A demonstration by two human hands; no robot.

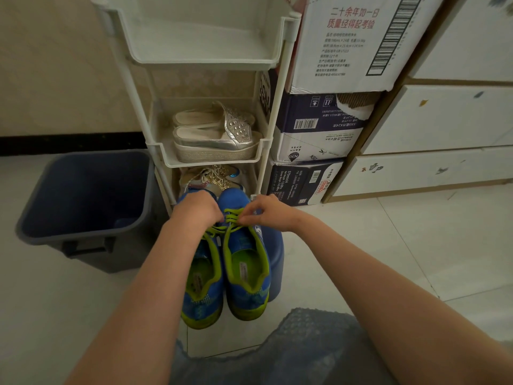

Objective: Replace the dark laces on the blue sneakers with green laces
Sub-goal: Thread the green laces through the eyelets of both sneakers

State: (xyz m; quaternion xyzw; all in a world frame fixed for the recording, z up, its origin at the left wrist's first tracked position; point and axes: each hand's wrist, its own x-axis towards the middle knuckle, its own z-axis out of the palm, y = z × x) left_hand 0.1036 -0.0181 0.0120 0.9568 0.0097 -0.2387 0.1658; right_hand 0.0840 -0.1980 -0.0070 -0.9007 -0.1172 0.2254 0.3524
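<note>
Right hand (268,211): grip together, thumb and forefinger pinching the green laces (231,218) over the forefoot of the right blue sneaker (248,273). Left hand (198,208): fingers curled down onto the same lacing from the opposite side, grip clamped on it, fingertips partly hidden. The left blue sneaker (202,287) lies touching the first, toes pointing away from the wearer of the camera. A blue stool (276,257) shows beneath the right sneaker, on the tiled floor (388,245). Just beyond the toes stands a white shelf rack (208,61) bearing silver platform slippers (216,134). A dark bin (83,195) stands to its left, stacked cartons (319,129) to its right.
</note>
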